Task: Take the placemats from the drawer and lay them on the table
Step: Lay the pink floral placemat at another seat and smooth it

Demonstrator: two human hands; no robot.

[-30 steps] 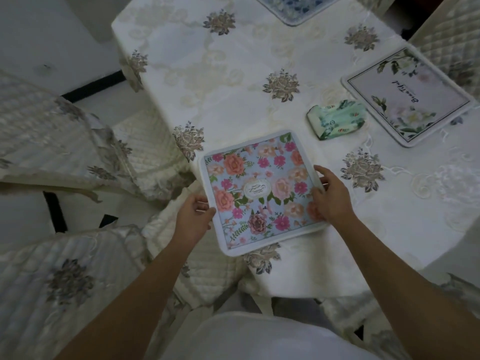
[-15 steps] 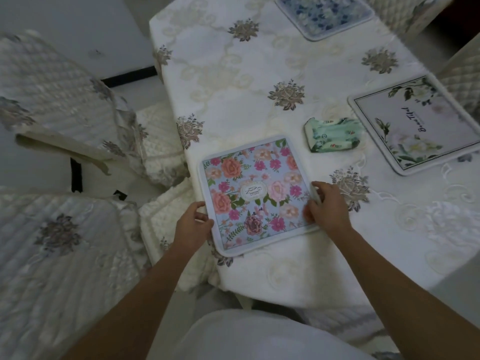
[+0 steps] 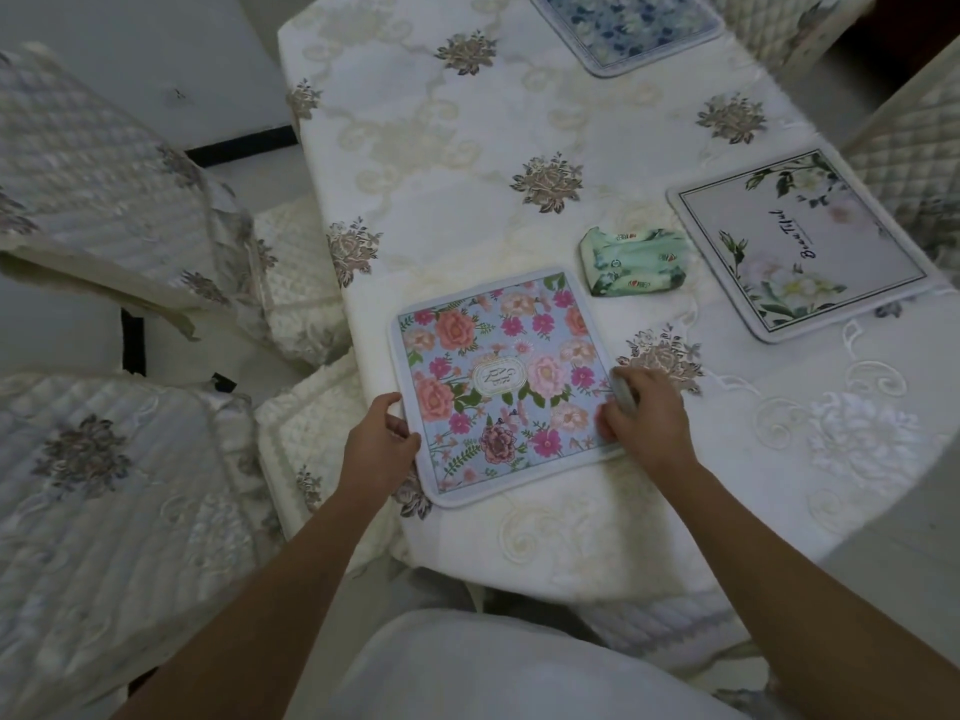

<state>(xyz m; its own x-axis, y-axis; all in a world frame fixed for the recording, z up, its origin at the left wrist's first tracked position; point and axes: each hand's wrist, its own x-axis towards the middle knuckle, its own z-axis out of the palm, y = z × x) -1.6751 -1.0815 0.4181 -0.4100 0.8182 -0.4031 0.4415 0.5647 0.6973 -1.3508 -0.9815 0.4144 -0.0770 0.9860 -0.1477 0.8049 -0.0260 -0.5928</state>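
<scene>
Chair seating, two pieces, quilted cream covers with embroidered flowers: upper chair (image 3: 104,163) at 10 o'clock of the view, lower chair (image 3: 104,485) at 8 o'clock, both beside the left side of the counter.

Counter (image 3: 467,163): draped in a cream cloth with taupe embroidered flowers, filling the view from centre to 1 o'clock.

Left hand (image 3: 382,439): grasping the left border of the pink floral placemat, thumb on top, fingers curled under the edge.

Pink floral placemat (image 3: 498,381): square, pale border, oval label in the middle; lies on the counter at its near left corner, its 7 o'clock corner reaching the cloth's edge.

Blue floral placemat (image 3: 623,28): flat on the counter at 12 o'clock, partly cut off by the top of the view.

Right hand (image 3: 644,418): at 3 o'clock of the pink mat, fingers curled and gripping its right border, which is slightly raised there.

Green packet (image 3: 636,259): soft, crumpled, at 1 o'clock of the pink mat, near it, not touching.

White placemat (image 3: 800,241): leaf and blossom print with script lettering, flat at 3 o'clock of the view.

Quilted chair (image 3: 909,158): at the right edge, partly visible.
</scene>
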